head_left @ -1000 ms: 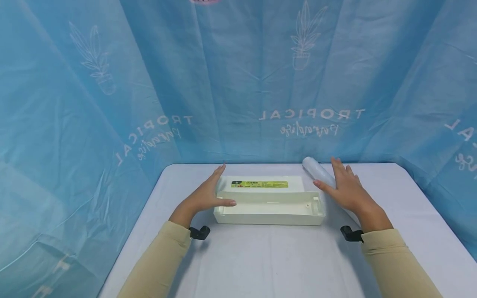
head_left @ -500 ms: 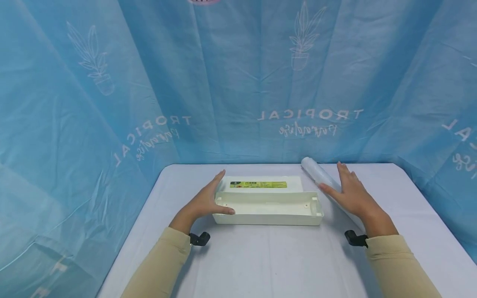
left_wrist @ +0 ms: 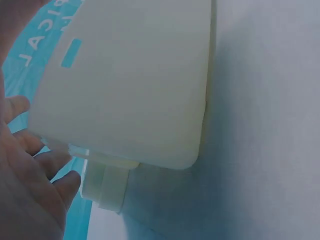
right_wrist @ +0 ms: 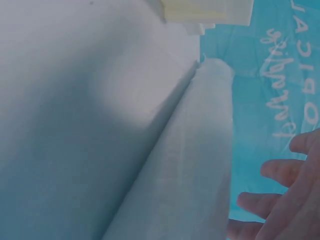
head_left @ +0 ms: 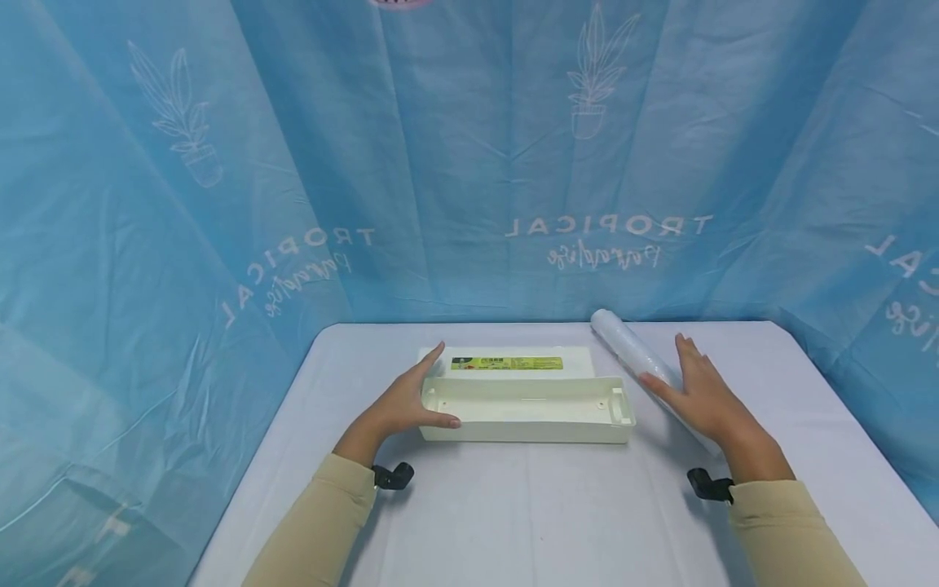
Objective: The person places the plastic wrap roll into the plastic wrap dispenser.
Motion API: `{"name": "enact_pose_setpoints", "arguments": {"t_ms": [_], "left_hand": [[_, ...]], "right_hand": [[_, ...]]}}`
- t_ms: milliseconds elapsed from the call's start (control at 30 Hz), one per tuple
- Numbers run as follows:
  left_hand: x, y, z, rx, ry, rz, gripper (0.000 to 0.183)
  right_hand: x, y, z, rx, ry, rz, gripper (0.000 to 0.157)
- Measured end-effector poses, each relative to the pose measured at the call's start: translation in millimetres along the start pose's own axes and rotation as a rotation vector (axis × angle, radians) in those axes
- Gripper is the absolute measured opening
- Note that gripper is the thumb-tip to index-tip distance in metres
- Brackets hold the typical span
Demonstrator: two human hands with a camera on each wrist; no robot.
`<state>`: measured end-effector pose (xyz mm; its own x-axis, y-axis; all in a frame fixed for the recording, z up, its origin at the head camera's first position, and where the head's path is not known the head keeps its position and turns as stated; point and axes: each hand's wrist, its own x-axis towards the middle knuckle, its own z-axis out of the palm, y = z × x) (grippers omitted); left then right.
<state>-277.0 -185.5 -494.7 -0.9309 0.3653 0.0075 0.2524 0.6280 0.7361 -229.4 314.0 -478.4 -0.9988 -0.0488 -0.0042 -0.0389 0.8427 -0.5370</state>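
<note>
A long off-white plastic box [head_left: 524,432], open at the top, lies crosswise on the white table. Around its left end is my left hand [head_left: 399,403], thumb at the front edge and fingers toward the back; contact is hard to tell. The left wrist view shows the box's end wall [left_wrist: 130,85] beside extended fingers. To the right, a roll of whitish plastic film [head_left: 631,346] lies slantwise. My right hand [head_left: 700,399] is spread over the near part of it, hiding some of its length. The right wrist view has the film roll [right_wrist: 185,160] beside loose fingers, not gripped.
Directly behind the box is a white lid-like piece [head_left: 579,363] with a yellow-green printed label [head_left: 506,364]. A white cloth covers the table [head_left: 543,522]. Blue printed curtains [head_left: 455,163] stand along the back and sides.
My right hand has moved right and toward me, away from the box, and now lies along the roll. The left hand has lowered slightly at the box's left end.
</note>
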Motion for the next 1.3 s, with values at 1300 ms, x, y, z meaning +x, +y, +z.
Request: {"name": "enact_pose_setpoints", "arguments": {"t_ms": [1300], "left_hand": [[-12.2,-18.0,17.0,-0.059,0.108,0.079,0.13]], "right_hand": [[-47.1,51.6,16.0,0.046,-0.021,0.12,0.123]]}}
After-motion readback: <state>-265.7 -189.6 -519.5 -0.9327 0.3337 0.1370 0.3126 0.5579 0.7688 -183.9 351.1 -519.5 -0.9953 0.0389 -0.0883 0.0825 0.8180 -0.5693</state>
